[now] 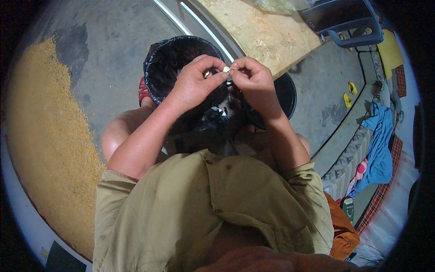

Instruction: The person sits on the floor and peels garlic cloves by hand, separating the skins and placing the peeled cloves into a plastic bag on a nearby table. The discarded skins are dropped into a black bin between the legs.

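My left hand pinches a small whitish piece, perhaps a garlic clove, between thumb and forefinger. Another small pale item shows within its curled fingers. Meeting it from the other side, my right hand grips the edge of the same piece, where a thin reddish strip shows at the fingertips. Both hands are held up in front of me. Under and behind my left hand stands a round black bin lined with a dark plastic bag. A black tub is partly hidden behind my right forearm.
A table with a flowered cover juts in ahead, carrying a grey-blue plastic container and a plastic bag. Yellow grains are spread over the floor at left. Yellow slippers and a blue cloth are at right.
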The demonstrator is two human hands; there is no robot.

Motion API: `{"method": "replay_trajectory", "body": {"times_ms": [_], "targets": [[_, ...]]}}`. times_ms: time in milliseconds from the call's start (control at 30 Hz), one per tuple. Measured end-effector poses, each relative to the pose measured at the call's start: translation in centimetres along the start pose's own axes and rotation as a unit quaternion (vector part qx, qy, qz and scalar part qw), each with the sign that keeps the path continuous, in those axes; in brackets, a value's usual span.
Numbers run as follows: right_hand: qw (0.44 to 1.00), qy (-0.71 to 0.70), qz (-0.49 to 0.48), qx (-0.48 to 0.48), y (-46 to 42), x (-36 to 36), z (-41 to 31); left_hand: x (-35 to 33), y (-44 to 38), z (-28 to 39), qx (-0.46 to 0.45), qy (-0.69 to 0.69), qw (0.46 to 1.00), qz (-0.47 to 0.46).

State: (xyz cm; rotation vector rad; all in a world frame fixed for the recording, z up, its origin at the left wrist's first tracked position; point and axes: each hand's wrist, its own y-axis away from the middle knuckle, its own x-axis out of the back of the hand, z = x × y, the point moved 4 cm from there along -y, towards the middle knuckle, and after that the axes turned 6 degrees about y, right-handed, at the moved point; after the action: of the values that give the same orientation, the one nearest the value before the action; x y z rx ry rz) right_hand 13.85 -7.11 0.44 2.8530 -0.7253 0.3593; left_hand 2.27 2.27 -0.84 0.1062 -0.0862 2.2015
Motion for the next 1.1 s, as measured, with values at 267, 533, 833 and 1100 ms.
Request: {"method": "replay_trajectory", "body": {"times_ms": [267,533,833,1100], "targets": [[0.998,-0.06,0.011,-0.01,-0.3,0.5,0.3,-0.1,0.0,-1.0,0.027,0.062,0.997,-0.044],[0.999,-0.015,0.013,-0.027,0.1,0.5,0.1,1.3,-0.5,-0.5,0.14,0.32,0.937,0.016],[0.914,0.304,-0.094,0.252,0.3,-5.9,4.6,5.5,-2.4,0.4,0.049,0.364,0.923,0.115],[0.936,0.261,-0.025,0.234,1.5,-5.1,1.2,5.5,-3.5,0.4,0.068,0.383,0.908,0.157]]}}
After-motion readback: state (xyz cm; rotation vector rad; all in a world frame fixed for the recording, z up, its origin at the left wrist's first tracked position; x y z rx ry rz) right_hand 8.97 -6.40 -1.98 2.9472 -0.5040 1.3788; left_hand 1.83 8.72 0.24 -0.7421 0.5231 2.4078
